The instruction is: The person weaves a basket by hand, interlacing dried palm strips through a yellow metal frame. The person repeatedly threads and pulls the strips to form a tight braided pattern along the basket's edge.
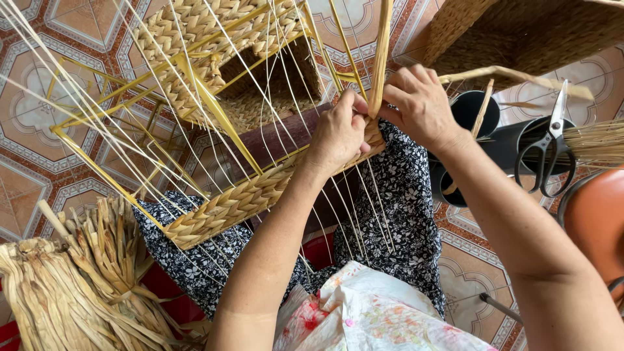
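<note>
A half-woven straw basket on a yellow wire frame rests across my lap, with thin pale strings running over it. My left hand presses on the woven band at the basket's near corner. My right hand pinches a flat straw strand that rises upward from that corner. Both hands meet at the corner, fingers closed on the weave and the strand.
A bundle of dried straw lies at lower left. Black scissors hang on black cylindrical containers at right, beside an orange stool. Another woven basket sits at upper right. The floor is patterned tile.
</note>
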